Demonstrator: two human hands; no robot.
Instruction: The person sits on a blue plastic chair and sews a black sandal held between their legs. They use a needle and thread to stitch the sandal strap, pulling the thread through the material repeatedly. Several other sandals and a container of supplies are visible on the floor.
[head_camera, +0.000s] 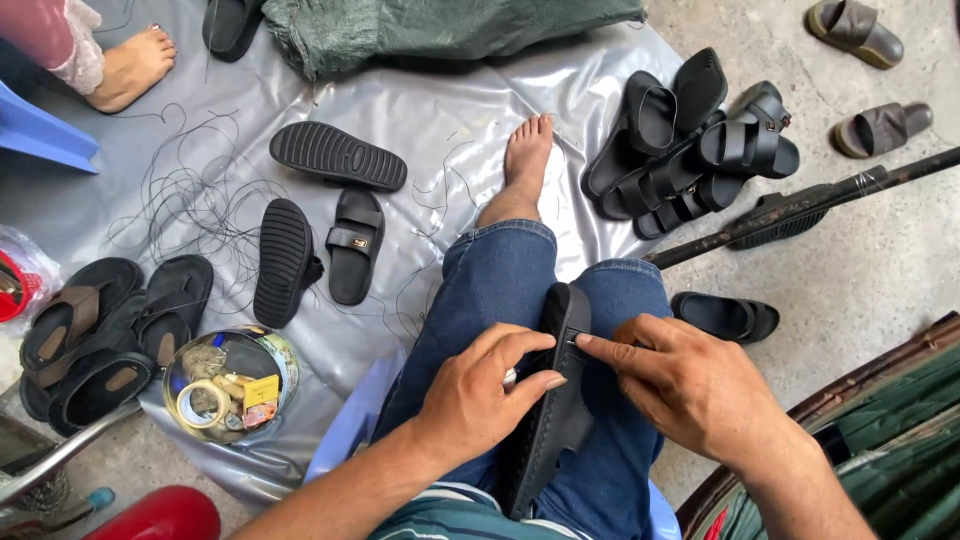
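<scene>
A black sandal (556, 400) is held on edge across the lap, resting on the blue-jeaned thighs (500, 290). The left hand (475, 400) is closed around the sandal's left side, thumb pressed against the sole edge, so the grip is closed on the sandal. The right hand (690, 385) is placed at the sandal's right side; its index fingertip and thumb are pinched at the sole rim, though what is pinched between them cannot be told.

A round tin of tape rolls and small items (228, 385) is located to the left of the sandal, on a grey plastic sheet (450, 110). Two loose black sandals (318, 245) are positioned beyond the tin. A pile of black sandals (690, 145) is stacked above and to the right of the held sandal. A dark pole (810, 205) is seen just below that pile.
</scene>
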